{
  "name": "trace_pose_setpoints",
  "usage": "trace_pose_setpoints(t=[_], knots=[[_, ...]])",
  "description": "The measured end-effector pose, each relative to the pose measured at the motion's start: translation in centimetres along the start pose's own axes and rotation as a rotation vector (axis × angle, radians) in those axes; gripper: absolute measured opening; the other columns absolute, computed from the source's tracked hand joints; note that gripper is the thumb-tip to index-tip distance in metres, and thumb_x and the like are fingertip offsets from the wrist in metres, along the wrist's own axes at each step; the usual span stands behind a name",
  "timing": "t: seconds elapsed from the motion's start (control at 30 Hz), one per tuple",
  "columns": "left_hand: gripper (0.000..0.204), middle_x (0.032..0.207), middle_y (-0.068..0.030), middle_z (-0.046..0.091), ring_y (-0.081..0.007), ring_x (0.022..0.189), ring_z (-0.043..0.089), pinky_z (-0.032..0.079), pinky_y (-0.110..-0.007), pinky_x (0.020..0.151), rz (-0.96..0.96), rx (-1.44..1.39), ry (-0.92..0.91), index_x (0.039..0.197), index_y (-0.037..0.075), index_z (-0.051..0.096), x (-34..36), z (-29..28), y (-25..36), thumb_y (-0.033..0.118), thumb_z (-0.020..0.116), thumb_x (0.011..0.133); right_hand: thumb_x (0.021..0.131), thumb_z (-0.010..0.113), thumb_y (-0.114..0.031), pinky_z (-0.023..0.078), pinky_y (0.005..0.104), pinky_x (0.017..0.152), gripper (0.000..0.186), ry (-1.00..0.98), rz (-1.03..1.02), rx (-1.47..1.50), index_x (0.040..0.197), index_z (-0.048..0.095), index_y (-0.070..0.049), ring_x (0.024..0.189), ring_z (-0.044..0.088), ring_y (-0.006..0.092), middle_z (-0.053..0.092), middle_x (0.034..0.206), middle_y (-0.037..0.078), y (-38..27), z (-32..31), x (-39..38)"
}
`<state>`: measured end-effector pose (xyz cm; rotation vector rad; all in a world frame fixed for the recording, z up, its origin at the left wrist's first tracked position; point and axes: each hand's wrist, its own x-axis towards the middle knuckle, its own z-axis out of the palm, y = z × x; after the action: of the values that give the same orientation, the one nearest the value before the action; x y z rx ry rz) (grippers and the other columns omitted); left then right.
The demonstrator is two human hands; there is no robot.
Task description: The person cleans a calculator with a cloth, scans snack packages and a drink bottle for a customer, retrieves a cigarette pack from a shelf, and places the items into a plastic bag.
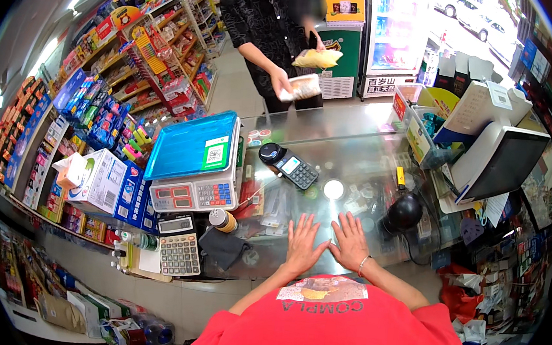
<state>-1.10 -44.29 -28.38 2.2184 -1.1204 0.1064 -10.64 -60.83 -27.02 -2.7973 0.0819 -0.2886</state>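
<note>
Both my hands lie flat on the glass counter (270, 240), near its front edge, with nothing in them. My left hand (305, 243) has its fingers stretched forward. Close beside it, the thumbs almost meeting, rests my right hand (349, 242), fingers apart, a bracelet on its wrist. Ahead of them on the glass is a dark card terminal (297, 170) with a keypad. A round black device (404, 212) stands to the right of my right hand. Across the counter a person in a dark patterned shirt holds a white package (302, 87) and a yellow package (317, 59).
On the left are a weighing scale (193, 192) with a blue tray, a calculator (179, 254), a dark cloth (223, 249) and a small canister (223, 220). To the right stand a monitor (507, 165), a clear bin (424, 142) and a yellow lighter-like object (401, 177). Stocked shelves (162, 47) line the far left.
</note>
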Motion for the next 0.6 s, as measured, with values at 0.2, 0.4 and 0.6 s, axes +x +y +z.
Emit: trace_pose_setpoints(t=[0.2, 0.4, 0.6], knots=[[0.047, 0.143, -0.0172, 0.047, -0.035, 0.139, 0.035, 0.015, -0.056, 0.115, 0.021, -0.11, 0.061, 0.124, 0.002, 0.058, 0.2, 0.6, -0.9, 0.03, 0.068, 0.087, 0.088, 0.061, -0.039, 0.017, 0.0542, 0.117, 0.06, 0.057, -0.009, 0.001, 0.135, 0.05, -0.001, 0.142, 0.024, 0.0428, 0.036, 0.147, 0.025, 0.8, 0.8, -0.1], [0.041, 0.142, -0.014, 0.05, -0.0331, 0.137, 0.039, 0.018, -0.053, 0.115, -0.002, -0.205, 0.088, 0.124, 0.005, 0.058, -0.2, 0.3, -1.1, 0.023, 0.067, 0.088, 0.087, 0.064, -0.029, 0.022, 0.0514, 0.116, 0.05, 0.115, -0.034, 0.111, 0.128, 0.055, -0.002, 0.139, 0.032, 0.0389, 0.043, 0.143, 0.021, 1.0, 0.5, -0.8], [0.044, 0.141, -0.0171, 0.05, -0.0343, 0.134, 0.043, 0.026, -0.049, 0.113, -0.023, -0.263, 0.084, 0.124, 0.002, 0.057, 0.7, -0.9, -1.1, 0.022, 0.07, 0.087, 0.082, 0.069, -0.016, 0.036, 0.0491, 0.108, 0.04, 0.297, -0.083, 0.259, 0.118, 0.06, -0.002, 0.123, 0.051, 0.0336, 0.059, 0.125, 0.017, 0.7, -2.1, -2.4]])
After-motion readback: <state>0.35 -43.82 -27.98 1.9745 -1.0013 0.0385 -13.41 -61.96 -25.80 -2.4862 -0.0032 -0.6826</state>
